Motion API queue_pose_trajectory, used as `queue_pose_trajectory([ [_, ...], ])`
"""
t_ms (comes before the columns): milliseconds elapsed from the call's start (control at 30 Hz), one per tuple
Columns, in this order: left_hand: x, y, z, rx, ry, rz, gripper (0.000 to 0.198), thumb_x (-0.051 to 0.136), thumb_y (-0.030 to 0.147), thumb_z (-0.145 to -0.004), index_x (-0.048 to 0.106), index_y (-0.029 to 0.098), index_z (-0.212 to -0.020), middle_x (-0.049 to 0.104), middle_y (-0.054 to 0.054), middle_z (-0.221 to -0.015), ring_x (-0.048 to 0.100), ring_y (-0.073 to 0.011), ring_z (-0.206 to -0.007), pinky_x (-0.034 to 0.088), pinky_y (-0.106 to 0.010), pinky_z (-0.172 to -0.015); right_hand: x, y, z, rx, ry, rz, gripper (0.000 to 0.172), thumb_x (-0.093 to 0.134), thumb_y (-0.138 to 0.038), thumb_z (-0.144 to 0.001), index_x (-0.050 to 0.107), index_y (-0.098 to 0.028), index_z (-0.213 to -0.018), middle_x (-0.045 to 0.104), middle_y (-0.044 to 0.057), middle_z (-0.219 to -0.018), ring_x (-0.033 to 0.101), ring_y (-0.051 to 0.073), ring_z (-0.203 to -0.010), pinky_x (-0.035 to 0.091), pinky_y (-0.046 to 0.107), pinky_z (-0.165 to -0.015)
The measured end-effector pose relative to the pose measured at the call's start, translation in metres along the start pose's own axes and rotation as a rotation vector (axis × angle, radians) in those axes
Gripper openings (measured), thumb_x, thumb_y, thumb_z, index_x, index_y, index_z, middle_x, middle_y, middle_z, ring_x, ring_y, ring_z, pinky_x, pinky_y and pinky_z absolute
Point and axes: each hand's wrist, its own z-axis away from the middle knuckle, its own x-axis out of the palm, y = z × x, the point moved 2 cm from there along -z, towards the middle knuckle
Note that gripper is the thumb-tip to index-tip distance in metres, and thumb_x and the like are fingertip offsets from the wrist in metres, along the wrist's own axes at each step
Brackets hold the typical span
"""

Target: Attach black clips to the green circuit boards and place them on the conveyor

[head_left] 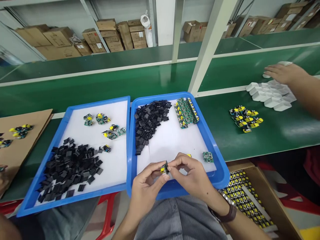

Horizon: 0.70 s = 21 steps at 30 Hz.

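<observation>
Circuit board (165, 168) pinched between left grip (148, 185) and right grip (192, 173)

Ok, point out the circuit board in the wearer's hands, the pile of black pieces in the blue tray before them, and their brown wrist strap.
circuit board (163, 169), head view, on its yellow component
pile of black pieces (150, 120), head view, near its middle
wrist strap (230, 213), head view, on its outer face
</observation>
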Motion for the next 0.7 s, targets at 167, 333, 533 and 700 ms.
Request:
queue_pose_trajectory([
  [167,0.002,0.004,0.001,0.021,-0.025,-0.025,0.035,0.078,0.016,-0.091,0.077,0.032,-0.121,0.073,-0.002,-0.108,0.073,-0.0109,-0.098,0.060,-0.017,-0.090,0.000,-0.001,0.001,-0.002,-0.032,-0.003,0.010,0.065,-0.010,-0.092,0.072,-0.017,-0.088,0.064,-0.001,-0.081,0.060,0.008,-0.075,0.047,0.020,-0.068],
  [333,0.005,0.001,0.004,0.033,-0.048,0.001,0.040,0.075,0.014,-0.093,0.074,0.035,-0.126,0.071,-0.002,-0.114,0.073,-0.0122,-0.103,0.060,-0.021,-0.093,-0.004,0.000,0.000,0.117,-0.082,-0.185,0.007,0.071,-0.022,-0.095,0.075,-0.017,-0.096,0.071,0.001,-0.087,0.068,0.009,-0.078,0.056,0.020,-0.070],
  [533,0.005,0.003,0.008,0.154,0.056,-0.088,0.042,0.072,0.013,-0.095,0.072,0.038,-0.129,0.060,-0.004,-0.131,0.070,-0.0114,-0.107,0.060,-0.018,-0.090,-0.004,-0.004,0.017,-0.045,-0.002,-0.082,0.027,0.073,-0.018,-0.096,0.073,-0.025,-0.122,0.072,0.004,-0.111,0.071,0.012,-0.100,0.060,0.024,-0.089],
  [700,0.007,0.005,0.011,0.194,0.072,-0.194,0.043,0.068,0.015,-0.098,0.068,0.039,-0.134,0.064,-0.004,-0.125,0.070,-0.0116,-0.102,0.061,-0.020,-0.086,0.000,-0.007,0.034,-0.266,-0.001,0.163,0.055,0.065,-0.004,-0.097,0.059,-0.027,-0.146,0.058,0.008,-0.132,0.059,0.014,-0.122,0.054,0.029,-0.105],
])
